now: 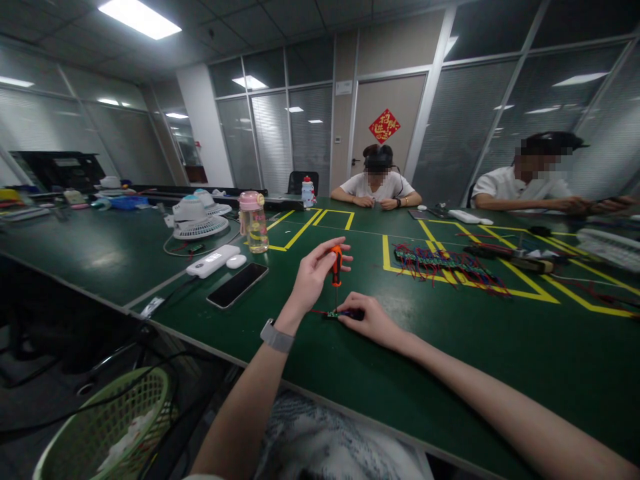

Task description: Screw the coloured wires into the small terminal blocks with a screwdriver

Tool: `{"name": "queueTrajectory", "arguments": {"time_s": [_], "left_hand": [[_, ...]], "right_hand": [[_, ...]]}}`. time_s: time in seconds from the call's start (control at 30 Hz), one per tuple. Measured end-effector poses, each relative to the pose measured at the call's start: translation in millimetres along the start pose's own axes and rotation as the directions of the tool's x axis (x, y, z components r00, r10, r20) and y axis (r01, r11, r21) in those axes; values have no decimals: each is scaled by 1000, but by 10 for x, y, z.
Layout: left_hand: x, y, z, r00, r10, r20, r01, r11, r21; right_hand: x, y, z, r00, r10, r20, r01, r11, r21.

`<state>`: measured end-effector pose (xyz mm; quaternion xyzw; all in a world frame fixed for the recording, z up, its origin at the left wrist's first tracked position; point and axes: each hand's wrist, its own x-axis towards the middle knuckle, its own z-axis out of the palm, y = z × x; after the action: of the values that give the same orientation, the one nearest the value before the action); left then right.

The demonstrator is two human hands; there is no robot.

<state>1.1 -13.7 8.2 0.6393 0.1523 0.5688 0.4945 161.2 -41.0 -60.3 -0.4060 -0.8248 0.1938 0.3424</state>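
My left hand (314, 272), with a grey watch band at the wrist, holds an orange and black screwdriver (337, 267) upright above the green tabletop (300, 360). The screwdriver's thin shaft points down onto a small green circuit board (331, 315) that has a red wire at its left. My right hand (367, 319) lies low beside the board, its fingers closed around a dark piece at the board's right end and touching the board. The exact shape of that dark piece is partly hidden by the fingers.
Left of my hands are a black phone (237, 285), a white power bank (213, 261) and a pink-lidded bottle (254, 223). Wired boards (445, 263) lie on yellow tape at the right. Two people sit across the table. A green basket (107, 427) stands below the edge.
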Motion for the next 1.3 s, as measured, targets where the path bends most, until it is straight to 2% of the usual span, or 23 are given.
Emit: {"name": "queueTrajectory", "arguments": {"time_s": [0.17, 0.23, 0.33, 0.4, 0.47, 0.63, 0.7, 0.83, 1.0, 1.07, 1.2, 1.3], "left_hand": [[-5, 17, -28, 990, 102, -99, -72, 961, 266], [3, 13, -29, 991, 104, -88, -82, 971, 226], [13, 1, -15, 1000, 23, -12, -23, 1000, -5], [12, -4, -10, 1000, -16, 25, 18, 995, -96], [7, -5, -15, 1000, -9, 3, 9, 998, -58], [4, -6, -41, 989, 89, -118, -60, 971, 233], [11, -17, -41, 990, 95, -105, -72, 977, 200], [19, -39, -37, 999, 30, -18, -30, 999, 14], [11, -17, -44, 987, 111, -116, -81, 967, 242], [13, -11, -38, 990, 105, -97, -84, 977, 195], [15, -18, -22, 1000, 13, -2, -13, 1000, -21], [8, -12, -29, 998, 28, -54, -23, 995, 99]], "right_hand": [[-5, 3, -2, 1000, 3, 7, -3, 1000, 6], [-7, 3, -2, 1000, 3, 9, -3, 1000, 6], [-8, -12, -7, 1000, 9, 7, -9, 1000, 2], [-8, -30, -13, 1000, 15, 9, -15, 1000, 4], [-7, -42, -18, 1000, 22, 12, -22, 1000, 5], [-2, -28, -13, 999, 26, 20, -26, 1000, 1], [-1, -18, -8, 1000, 24, 19, -24, 1000, 4], [-2, -10, -5, 1000, 21, 18, -21, 1000, 10], [-6, -8, -8, 1000, 21, 18, -21, 1000, 8], [-5, -11, -8, 1000, 23, 18, -23, 1000, 7], [-2, -23, -6, 1000, 26, 8, -26, 1000, -6], [-2, -19, -2, 1000, 28, 6, -28, 1000, -10]]}}
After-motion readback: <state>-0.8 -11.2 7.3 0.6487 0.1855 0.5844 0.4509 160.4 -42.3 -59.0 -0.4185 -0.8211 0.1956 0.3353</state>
